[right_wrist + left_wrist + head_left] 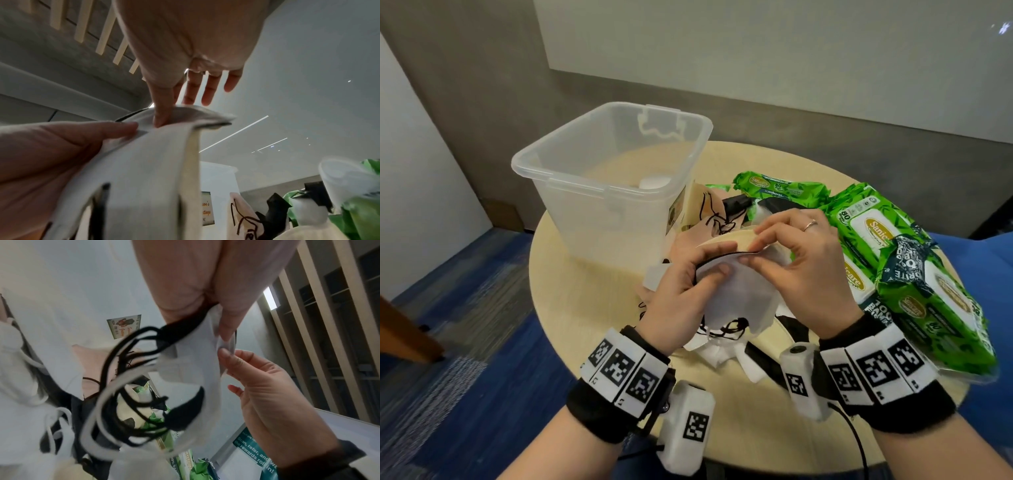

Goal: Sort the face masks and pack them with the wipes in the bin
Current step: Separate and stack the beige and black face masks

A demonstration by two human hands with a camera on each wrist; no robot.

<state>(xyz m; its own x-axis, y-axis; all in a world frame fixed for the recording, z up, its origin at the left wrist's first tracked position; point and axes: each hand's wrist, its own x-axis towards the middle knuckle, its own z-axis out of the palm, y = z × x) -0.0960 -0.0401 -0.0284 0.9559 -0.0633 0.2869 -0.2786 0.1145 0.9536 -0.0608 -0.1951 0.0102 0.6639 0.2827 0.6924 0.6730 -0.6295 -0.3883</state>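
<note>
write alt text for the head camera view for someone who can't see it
Two hands, left hand and right hand, hold a stack of face masks over a round table and pinch its top edge. A clear plastic bin stands to the left, green wipes packs lie to the right.

both forearms are bare. each wrist wears a black fabric band (599,421) topped with white blocks printed with black square marker codes (626,373). a white camera pod (688,428) with its own marker hangs beside each band. the right hand (804,270) wears a thin ring (810,225).
</note>
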